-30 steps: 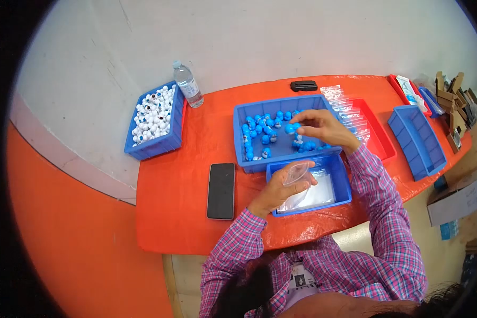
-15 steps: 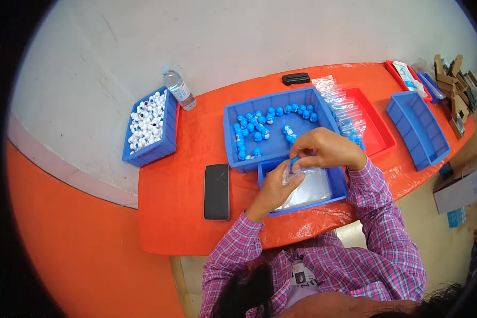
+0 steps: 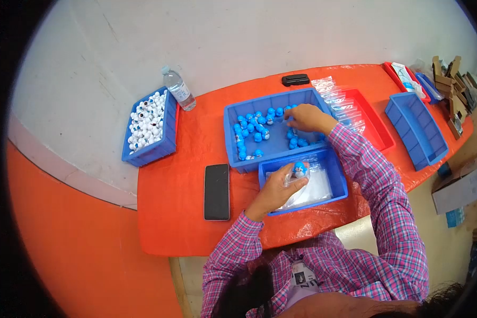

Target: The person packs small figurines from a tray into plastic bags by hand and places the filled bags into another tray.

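My left hand holds a clear plastic bag over the small blue tray. A blue-and-white ball sits in the bag, beside my fingers and thumb. Flat clear bags lie in the small tray under that hand. My right hand reaches over the larger blue bin, its fingers bent down by the blue balls near the far right side. Its fingertips are partly hidden, and I cannot make out whether a ball is between them.
A black phone lies left of the small tray. At the back left are a bin of white balls and a water bottle. Rightward are clear bags on a red tray, a blue divided tray and cardboard pieces.
The ball my right hand carried is now in the bag in my left hand. My right hand has moved away from the bag, back over the larger bin.
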`<act>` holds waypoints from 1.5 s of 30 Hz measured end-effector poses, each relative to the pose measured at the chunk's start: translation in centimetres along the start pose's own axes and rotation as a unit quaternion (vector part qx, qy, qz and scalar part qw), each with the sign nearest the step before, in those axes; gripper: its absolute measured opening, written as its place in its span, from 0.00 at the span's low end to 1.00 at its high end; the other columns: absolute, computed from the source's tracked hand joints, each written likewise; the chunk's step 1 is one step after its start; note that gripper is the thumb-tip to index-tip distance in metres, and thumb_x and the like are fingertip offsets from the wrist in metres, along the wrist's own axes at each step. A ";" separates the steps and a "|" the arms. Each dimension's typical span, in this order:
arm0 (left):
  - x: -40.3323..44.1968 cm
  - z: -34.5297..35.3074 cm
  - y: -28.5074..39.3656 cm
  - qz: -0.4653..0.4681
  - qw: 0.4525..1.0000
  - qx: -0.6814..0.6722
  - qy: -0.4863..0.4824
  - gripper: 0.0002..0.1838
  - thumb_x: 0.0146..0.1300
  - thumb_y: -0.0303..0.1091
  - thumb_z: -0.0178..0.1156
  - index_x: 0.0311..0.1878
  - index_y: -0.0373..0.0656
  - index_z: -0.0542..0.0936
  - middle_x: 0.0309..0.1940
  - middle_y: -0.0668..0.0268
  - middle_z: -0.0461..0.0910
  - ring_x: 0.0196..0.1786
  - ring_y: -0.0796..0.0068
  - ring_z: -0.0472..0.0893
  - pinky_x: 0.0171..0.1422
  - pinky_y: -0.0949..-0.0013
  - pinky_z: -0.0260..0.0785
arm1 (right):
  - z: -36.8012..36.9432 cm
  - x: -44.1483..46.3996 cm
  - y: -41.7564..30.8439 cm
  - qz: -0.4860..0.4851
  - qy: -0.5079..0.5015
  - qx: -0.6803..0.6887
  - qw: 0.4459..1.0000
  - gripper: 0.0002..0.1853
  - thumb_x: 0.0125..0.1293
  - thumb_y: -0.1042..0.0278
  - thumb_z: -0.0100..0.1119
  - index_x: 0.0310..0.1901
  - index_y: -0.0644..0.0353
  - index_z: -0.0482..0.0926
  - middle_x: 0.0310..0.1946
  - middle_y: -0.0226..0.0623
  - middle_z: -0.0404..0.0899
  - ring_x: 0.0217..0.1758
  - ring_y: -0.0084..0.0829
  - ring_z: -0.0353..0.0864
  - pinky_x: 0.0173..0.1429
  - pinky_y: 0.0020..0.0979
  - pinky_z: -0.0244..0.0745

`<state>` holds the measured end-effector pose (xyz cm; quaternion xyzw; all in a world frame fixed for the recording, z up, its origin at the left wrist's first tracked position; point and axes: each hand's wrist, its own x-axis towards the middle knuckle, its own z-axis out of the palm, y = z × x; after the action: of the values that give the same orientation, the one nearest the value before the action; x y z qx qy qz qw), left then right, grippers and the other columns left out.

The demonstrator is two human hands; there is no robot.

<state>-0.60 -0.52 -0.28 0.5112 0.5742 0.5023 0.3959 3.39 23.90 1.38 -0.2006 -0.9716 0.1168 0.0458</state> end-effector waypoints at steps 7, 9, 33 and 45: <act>0.1 -0.3 0.4 0.012 0.999 -0.052 -0.010 0.20 0.66 0.34 0.60 0.61 0.42 0.75 0.39 0.63 0.83 0.37 0.80 0.78 0.43 0.81 0.69 | 1.4 1.5 0.0 -0.038 -0.053 -0.047 0.997 0.11 0.57 0.67 0.65 0.42 0.57 0.84 0.37 0.39 0.84 0.37 0.38 0.83 0.42 0.36 0.78; 0.1 -0.3 0.1 0.028 0.998 -0.058 -0.010 0.20 0.66 0.34 0.60 0.61 0.42 0.75 0.40 0.63 0.83 0.39 0.79 0.78 0.46 0.80 0.69 | 2.0 1.7 0.8 -0.078 -0.037 -0.023 0.996 0.11 0.57 0.67 0.66 0.41 0.58 0.84 0.35 0.39 0.84 0.34 0.34 0.83 0.40 0.34 0.78; 0.2 -0.2 -0.3 -0.006 0.994 -0.101 0.029 0.21 0.63 0.28 0.61 0.59 0.37 0.72 0.43 0.59 0.82 0.46 0.70 0.81 0.54 0.72 0.73 | -6.5 -10.6 -7.2 -0.189 0.037 0.218 0.957 0.08 0.54 0.64 0.72 0.32 0.55 0.83 0.31 0.31 0.79 0.30 0.29 0.76 0.36 0.27 0.69; -0.1 -1.3 -1.3 0.020 0.970 -0.236 -0.060 0.25 0.60 0.21 0.59 0.62 0.37 0.70 0.49 0.56 0.79 0.50 0.63 0.81 0.59 0.66 0.72 | -4.8 -9.4 -5.4 -0.342 0.016 0.304 0.889 0.06 0.58 0.67 0.67 0.34 0.56 0.80 0.39 0.32 0.81 0.36 0.32 0.78 0.37 0.30 0.72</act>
<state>-2.08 -0.78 -1.30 0.4439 0.4044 0.5998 0.5288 10.58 16.36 6.99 0.1657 -0.8963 0.3799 0.1575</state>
